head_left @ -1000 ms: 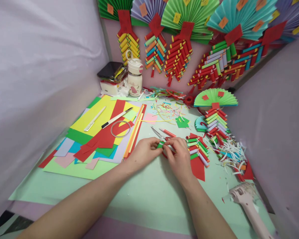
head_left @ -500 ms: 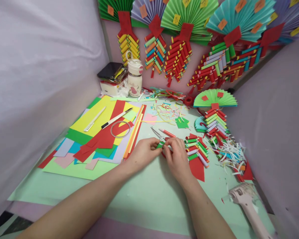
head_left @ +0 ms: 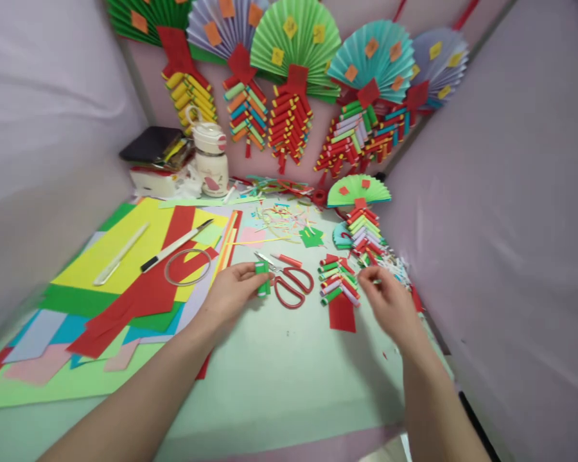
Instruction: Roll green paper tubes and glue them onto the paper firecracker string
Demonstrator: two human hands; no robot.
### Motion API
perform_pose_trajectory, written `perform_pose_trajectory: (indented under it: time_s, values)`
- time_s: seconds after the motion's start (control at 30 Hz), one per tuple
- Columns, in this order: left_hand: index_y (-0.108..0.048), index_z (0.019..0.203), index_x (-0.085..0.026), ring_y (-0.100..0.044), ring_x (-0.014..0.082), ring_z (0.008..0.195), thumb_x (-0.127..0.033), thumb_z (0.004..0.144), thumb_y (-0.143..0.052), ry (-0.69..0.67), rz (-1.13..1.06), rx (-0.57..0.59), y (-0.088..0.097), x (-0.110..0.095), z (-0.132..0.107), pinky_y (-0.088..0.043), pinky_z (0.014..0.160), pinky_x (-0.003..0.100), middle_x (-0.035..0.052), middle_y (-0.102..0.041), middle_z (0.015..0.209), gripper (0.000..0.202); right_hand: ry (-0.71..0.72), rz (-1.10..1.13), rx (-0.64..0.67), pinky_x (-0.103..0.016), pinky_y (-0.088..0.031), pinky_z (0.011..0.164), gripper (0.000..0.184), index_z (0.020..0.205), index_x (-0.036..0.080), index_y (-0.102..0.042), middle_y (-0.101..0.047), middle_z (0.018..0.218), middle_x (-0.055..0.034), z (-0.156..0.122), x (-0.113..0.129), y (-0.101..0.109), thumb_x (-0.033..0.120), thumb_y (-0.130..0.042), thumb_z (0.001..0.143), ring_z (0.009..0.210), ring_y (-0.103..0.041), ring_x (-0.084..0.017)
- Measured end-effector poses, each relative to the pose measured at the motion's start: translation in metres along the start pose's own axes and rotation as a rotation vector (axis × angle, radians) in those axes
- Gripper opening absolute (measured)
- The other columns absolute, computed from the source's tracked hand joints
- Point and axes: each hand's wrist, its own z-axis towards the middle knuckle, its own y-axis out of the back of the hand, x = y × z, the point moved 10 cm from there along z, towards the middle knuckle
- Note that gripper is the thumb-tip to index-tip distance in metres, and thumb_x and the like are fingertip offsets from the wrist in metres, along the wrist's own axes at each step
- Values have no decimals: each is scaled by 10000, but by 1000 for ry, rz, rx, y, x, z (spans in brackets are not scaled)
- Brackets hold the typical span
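Observation:
My left hand [head_left: 236,289] pinches a small green paper piece [head_left: 262,278] with pale ends, partly rolled or folded, above the mat. Just right of it lie red-handled scissors [head_left: 293,287], blades pointing away to the left. A red paper roll [head_left: 289,260] rests beside the blades. My right hand [head_left: 385,295] is raised to the right with its fingers curled together; whether anything is between them I cannot make out. Left of that hand, a string of red, green and lilac paper rolls [head_left: 337,282] lies on a red paper strip [head_left: 341,314].
Stacked coloured paper [head_left: 91,256] covers the left side, with a white pen [head_left: 120,255], a craft knife [head_left: 176,247] and a ring [head_left: 187,266] on top. A bottle [head_left: 210,160] stands behind. Paper fans [head_left: 296,45] hang on the wall. Paper shreds [head_left: 399,266] lie right.
My hands have parted: the left keeps the green paper, the right has moved away right past the string of rolls. The view has turned right, and the glue gun no longer shows.

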Motion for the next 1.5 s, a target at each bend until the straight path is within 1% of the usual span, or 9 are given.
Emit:
perform_pose_trajectory:
  time_s: [0.13, 0.37, 0.5, 0.57, 0.7, 0.8, 0.97, 1.23, 1.5]
  values:
    - [-685, 916, -145, -673, 188, 833, -379, 606, -777, 46, -21, 100, -17, 8, -4, -503, 690, 253, 87, -732, 915, 399, -263, -411, -188, -301, -403, 642, 130, 831, 186, -597, -650, 770, -70, 44, -84, 75, 238, -478, 818, 701, -565, -196]
    - [-672, 963, -142, -670, 200, 876, -375, 642, -762, 84, -6, 174, -24, 13, -8, -505, 717, 269, 107, -717, 979, 408, -324, -497, -191, -352, -425, 726, 295, 891, 115, -700, -677, 835, -167, 67, -136, 93, 79, -472, 708, 796, -616, -256]
    - [-653, 1000, -149, -673, 173, 846, -316, 654, -770, 115, -106, 198, -26, 15, -9, -515, 722, 248, 94, -717, 951, 401, -262, -518, -315, -431, -413, 868, 402, 1144, 64, -620, -603, 1080, -232, 57, -99, 94, 161, -405, 818, 989, -581, -293]
    - [-648, 1000, -147, -673, 154, 823, -277, 671, -765, 135, -176, 233, -30, 16, -10, -518, 728, 230, 91, -716, 936, 373, -160, -462, -309, -438, -417, 909, 429, 1228, 112, -564, -584, 1147, -195, 48, -58, 72, 270, -473, 839, 1009, -577, -276]
    - [-653, 995, -142, -671, 134, 772, -218, 705, -741, 163, -281, 366, -43, 17, -17, -522, 677, 201, 93, -709, 921, 312, 310, 24, 152, -444, -420, 988, 828, 1442, 254, -280, -429, 1409, -129, 11, 59, -41, 366, -700, 737, 1255, -448, -270]
    - [-648, 1034, -145, -665, 134, 749, -191, 725, -722, 162, -359, 475, -52, 14, -23, -513, 611, 194, 90, -701, 904, 321, 395, 237, 324, -436, -419, 1009, 1034, 1485, 295, -109, -329, 1476, -123, -20, 104, -97, 272, -756, 679, 1327, -375, -262]
    - [-640, 1062, -150, -648, 117, 728, -181, 762, -692, 171, -436, 539, -57, 12, -27, -489, 601, 180, 59, -681, 817, 305, 268, 478, 345, -397, -442, 988, 1008, 1482, 300, -86, -373, 1422, -113, -25, 96, -122, 157, -686, 685, 1314, -384, -236]
    - [-653, 964, -116, -635, 104, 693, -144, 784, -663, 230, -489, 562, -63, 16, -31, -475, 609, 183, 60, -671, 788, 182, 208, 682, 280, -431, -373, 1052, 954, 1458, 329, -204, -461, 1299, -77, -27, 85, -120, 156, -700, 661, 1267, -422, -242]
    - [-651, 995, -102, -664, 170, 816, -237, 867, -582, 316, -693, 648, -69, 25, -34, -504, 797, 300, 83, -682, 852, 199, 106, 929, 240, -390, -492, 886, 934, 1438, 339, -226, -462, 1302, -92, -29, 83, -123, 268, -757, 672, 1180, -493, -252]
